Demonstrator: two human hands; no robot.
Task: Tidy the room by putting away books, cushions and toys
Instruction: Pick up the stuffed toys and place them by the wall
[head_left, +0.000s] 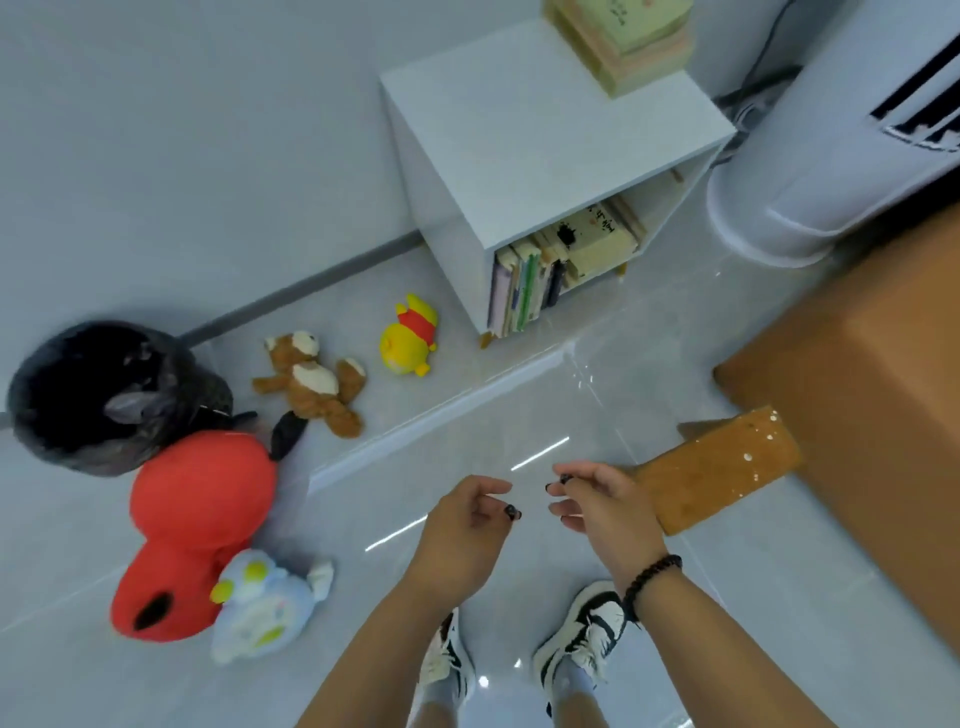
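Observation:
Several soft toys lie on the tiled floor along the left wall: a large red plush (195, 525), a pale blue plush (260, 605) leaning on it, a brown teddy bear (311, 382) and a yellow bear in a red top (408, 338). A white cabinet (545, 140) holds books (550, 265) on its shelf, with a stack of books (623, 36) on top. My left hand (462, 525) and my right hand (597, 504) hover side by side over the floor, fingers loosely curled and apart, holding nothing.
A black bin lined with a bag (98, 395) stands at the far left beside the red plush. A large cardboard box (872, 395) with an open flap (722, 467) fills the right side. A white standing appliance (831, 156) is behind it. My two shoes (519, 654) are below.

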